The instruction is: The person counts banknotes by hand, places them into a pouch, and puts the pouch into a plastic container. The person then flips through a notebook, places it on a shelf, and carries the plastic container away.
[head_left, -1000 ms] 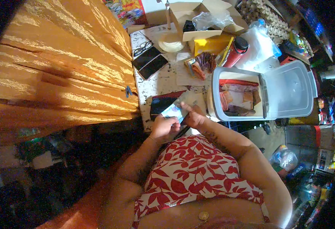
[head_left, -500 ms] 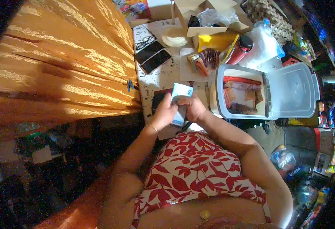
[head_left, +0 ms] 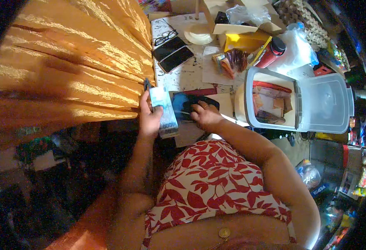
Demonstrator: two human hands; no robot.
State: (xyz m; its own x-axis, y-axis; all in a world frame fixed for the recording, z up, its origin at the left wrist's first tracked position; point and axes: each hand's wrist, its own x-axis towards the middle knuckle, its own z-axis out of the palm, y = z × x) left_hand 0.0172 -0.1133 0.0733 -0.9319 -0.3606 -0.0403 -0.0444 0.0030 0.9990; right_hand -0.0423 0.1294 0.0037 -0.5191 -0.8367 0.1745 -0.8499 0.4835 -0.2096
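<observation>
Left hand (head_left: 150, 121): clamped on banknotes (head_left: 168, 115); we should press evenly.
Right hand (head_left: 208, 116): three o'clock, at pouch (head_left: 182, 102); grip unclear.

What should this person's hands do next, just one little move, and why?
Probably the right hand should lift the edge of the dark pouch: its fingers seem to rest at the pouch's right end, while the left hand grips the banknotes to the left, leaving much of the pouch uncovered.

Blue notes (head_left: 163, 106), stacked together, held lengthwise near to far; just right lies a dark, flat item (head_left: 183, 103).
</observation>
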